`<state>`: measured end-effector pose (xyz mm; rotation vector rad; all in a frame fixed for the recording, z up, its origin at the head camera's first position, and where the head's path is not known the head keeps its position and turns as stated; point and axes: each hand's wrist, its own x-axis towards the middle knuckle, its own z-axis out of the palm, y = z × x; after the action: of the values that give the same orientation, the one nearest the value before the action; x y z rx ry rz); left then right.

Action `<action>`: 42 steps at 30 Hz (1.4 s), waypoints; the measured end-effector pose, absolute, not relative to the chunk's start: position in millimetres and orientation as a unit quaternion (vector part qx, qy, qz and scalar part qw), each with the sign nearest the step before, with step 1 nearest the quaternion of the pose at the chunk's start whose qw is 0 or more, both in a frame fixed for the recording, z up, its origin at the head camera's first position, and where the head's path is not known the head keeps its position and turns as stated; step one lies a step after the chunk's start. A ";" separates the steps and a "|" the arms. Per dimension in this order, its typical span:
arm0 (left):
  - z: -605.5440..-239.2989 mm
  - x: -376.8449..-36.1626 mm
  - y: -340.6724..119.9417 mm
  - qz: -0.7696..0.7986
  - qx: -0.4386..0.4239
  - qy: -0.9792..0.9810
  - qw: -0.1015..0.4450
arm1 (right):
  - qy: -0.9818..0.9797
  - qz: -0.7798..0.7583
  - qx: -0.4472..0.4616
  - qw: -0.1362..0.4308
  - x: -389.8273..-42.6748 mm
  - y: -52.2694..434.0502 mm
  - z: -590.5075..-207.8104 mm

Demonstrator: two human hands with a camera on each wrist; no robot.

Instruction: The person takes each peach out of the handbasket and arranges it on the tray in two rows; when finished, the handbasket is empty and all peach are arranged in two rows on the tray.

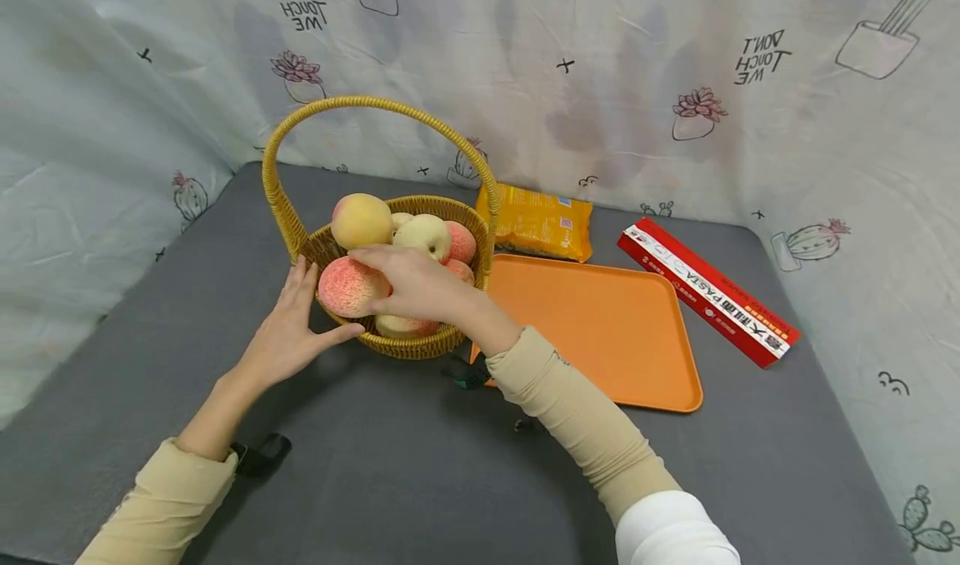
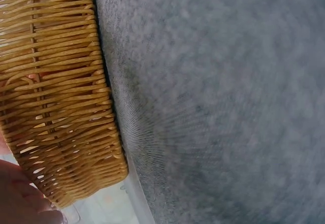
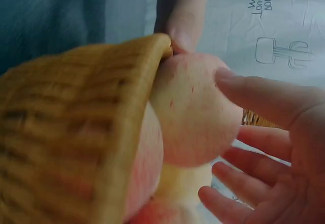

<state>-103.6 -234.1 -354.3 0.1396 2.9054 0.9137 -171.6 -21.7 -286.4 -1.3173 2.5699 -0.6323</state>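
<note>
Head view: my right hand reached across into the wicker basket, fingers laid straight over the pink-speckled peach at the near left rim, not curled round it. My left hand rested flat and spread against the basket's outer left wall, thumb along the lower edge beneath that peach. More peaches were heaped behind it. The basket stood on the grey tabletop, just left of an orange tray; a yellow packet and a red pasta box lay beyond the tray.

Left wrist view: the woven basket wall filled the left side, standing on the grey tabletop. Only a sliver of my left hand showed at the bottom corner.

Right wrist view: my right hand was open, fingers spread around the pale peach, one fingertip touching its top. The peach sat against the basket rim.
</note>
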 end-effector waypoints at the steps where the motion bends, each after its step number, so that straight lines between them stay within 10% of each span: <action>1: -354.2 -103.9 -234.0 0.302 0.047 0.951 0.047 | 0.868 -0.206 -0.441 0.098 -171.6 -26.2 -287.5; 42: -347.2 -105.2 -233.9 0.284 0.052 0.954 0.085 | 0.741 -0.601 -0.299 -0.020 -151.7 23.3 -306.7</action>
<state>-105.2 -233.9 -347.2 0.1553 2.8450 0.8466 -151.7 23.3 -306.7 -0.9507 2.3591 -1.9110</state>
